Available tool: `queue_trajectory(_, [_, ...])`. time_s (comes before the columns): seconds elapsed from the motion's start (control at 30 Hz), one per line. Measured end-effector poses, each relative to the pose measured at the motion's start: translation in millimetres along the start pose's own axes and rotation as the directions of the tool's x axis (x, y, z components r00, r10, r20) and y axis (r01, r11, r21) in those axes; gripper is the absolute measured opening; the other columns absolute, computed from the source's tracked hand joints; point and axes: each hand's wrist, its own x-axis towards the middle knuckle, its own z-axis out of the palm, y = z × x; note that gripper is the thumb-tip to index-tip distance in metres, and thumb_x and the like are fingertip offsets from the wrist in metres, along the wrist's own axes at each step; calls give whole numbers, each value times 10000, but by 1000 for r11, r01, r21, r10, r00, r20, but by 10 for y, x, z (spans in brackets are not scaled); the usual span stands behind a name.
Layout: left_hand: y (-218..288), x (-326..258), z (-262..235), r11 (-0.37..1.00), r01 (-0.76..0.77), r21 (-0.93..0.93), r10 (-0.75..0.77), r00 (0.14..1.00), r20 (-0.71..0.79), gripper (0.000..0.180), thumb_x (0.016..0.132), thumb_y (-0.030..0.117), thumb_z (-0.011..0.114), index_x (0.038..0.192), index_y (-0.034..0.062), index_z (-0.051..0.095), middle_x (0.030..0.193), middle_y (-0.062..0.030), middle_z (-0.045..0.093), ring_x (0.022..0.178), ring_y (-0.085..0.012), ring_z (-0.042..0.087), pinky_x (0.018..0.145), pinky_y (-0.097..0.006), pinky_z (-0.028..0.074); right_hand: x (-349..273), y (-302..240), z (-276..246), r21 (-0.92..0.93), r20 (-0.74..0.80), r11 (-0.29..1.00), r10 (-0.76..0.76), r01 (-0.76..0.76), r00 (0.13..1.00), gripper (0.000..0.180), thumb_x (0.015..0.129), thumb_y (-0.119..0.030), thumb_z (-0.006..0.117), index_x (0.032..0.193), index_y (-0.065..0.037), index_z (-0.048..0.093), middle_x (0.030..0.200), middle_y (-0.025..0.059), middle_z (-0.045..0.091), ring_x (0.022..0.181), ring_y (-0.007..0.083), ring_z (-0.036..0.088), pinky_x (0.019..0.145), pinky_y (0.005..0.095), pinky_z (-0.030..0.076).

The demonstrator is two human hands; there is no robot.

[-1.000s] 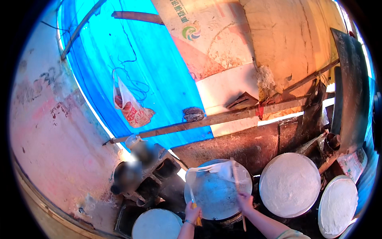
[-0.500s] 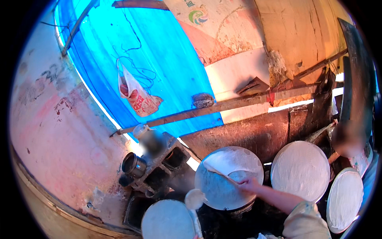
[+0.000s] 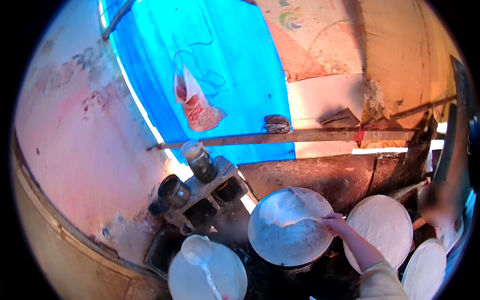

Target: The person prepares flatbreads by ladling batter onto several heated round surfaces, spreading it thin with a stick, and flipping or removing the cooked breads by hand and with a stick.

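Ladle on my left, thin stick in my right hand, round griddles between.
Nearest, a sliver of my left hand [image 3: 226, 297] shows beside the handle of the ladle [image 3: 197, 251]; I can't tell its grip. The ladle's bowl is over the left griddle [image 3: 185, 285], contact unclear. My right hand [image 3: 335, 225] closes around the thin stick [image 3: 307, 220], which reaches over the middle griddle [image 3: 280, 247], where white batter [image 3: 280, 210] covers the far part. Beyond, two dark pots [image 3: 172, 189] stand by a blue sheet [image 3: 245, 75].
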Motion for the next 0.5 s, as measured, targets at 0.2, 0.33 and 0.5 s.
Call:
queue_trajectory(0.2, [69,-188,-86,976,22,-215,-24,1000,-8,388,884,34,432,1241,176,376,828,-37,456,513,-51,373,406,-144,322,-121,25,-18,-186,569,937,348,-295,745,227,742,-212,683,940,-110,638,562,-29,489,381,56,365,325,194,225])
queue_trajectory(0.33, [78,-160,121,998,-18,-52,21,998,58,373,867,9,437,1207,154,387,812,-30,443,498,-48,360,403,-144,311,328,71,-150,-282,153,955,-48,90,987,254,740,-228,687,960,-107,647,559,-24,512,390,59,406,330,206,275])
queue_trajectory(0.5, [57,-147,235,1000,-6,5,6,996,-88,240,870,35,443,1103,95,441,637,-7,383,455,-40,329,390,-151,298,-25,-68,274,-352,445,930,268,-108,854,262,732,-213,697,969,-111,651,543,-29,498,401,57,412,339,206,285])
